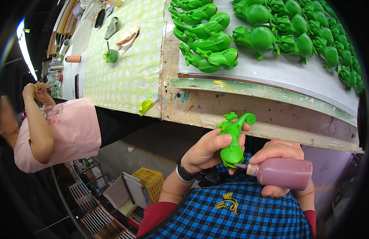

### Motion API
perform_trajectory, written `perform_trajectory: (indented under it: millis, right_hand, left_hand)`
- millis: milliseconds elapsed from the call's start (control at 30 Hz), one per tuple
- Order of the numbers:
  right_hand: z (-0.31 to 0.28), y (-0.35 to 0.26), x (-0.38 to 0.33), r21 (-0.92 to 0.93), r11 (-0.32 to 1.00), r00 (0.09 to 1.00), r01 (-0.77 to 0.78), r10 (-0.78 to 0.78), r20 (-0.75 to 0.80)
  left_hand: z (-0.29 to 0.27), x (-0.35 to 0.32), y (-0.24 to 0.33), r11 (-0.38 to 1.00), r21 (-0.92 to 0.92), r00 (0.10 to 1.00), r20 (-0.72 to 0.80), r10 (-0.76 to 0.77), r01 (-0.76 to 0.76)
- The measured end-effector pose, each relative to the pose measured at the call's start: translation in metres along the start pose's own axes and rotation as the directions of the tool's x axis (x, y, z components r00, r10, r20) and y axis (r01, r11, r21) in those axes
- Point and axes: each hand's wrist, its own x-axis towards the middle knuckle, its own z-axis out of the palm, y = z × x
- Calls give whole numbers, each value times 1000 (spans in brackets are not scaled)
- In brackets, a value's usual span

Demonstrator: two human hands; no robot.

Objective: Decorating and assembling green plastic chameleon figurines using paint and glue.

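My left hand point(210, 148) is closed round a bright green chameleon figurine point(233, 147), thumb on its side. The curled tail points up and away, and the head end is toward me. In my right hand point(281, 152) lies a squeeze bottle point(286, 173) of purplish-pink liquid, tipped on its side. Its narrow nozzle points left, and the tip meets the figurine's head around the mouth. Whether any liquid is coming out is too small to tell. Beyond my hands, several green chameleon figurines point(257, 40) lie in rows on a white-covered board.
A paint-stained wooden table edge point(248, 105) runs just beyond my hands. A green-patterned cloth point(128, 79) covers the table at left, bearing a green jar point(110, 56) and rags point(127, 38). Another person in a pink shirt point(68, 129) is at the left. A yellow crate point(149, 181) stands below.
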Motion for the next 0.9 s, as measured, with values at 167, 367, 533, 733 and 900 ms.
perform_trajectory:
  millis: [167,367,533,733,900]
  right_hand:
    - [-1,-2,-2,21,1000,999,15,-15,-37]
    - [0,0,-1,14,999,998,30,-29,-51]
    - [2,2,0,10,998,996,58,-57,-62]
    - [0,1,-1,19,998,998,54,-54,-44]
    - [0,1,-2,-6,1000,1000,-17,17,1]
  left_hand:
    - [-5,0,1,1000,-10,1000,3,2,-2]
    - [-14,0,1,998,-49,984,177,-19,29]
    - [-15,1,1,995,-99,973,229,20,3]
    - [-14,0,1,995,-96,976,218,25,-4]
    - [-14,0,1,998,-39,985,171,-33,40]
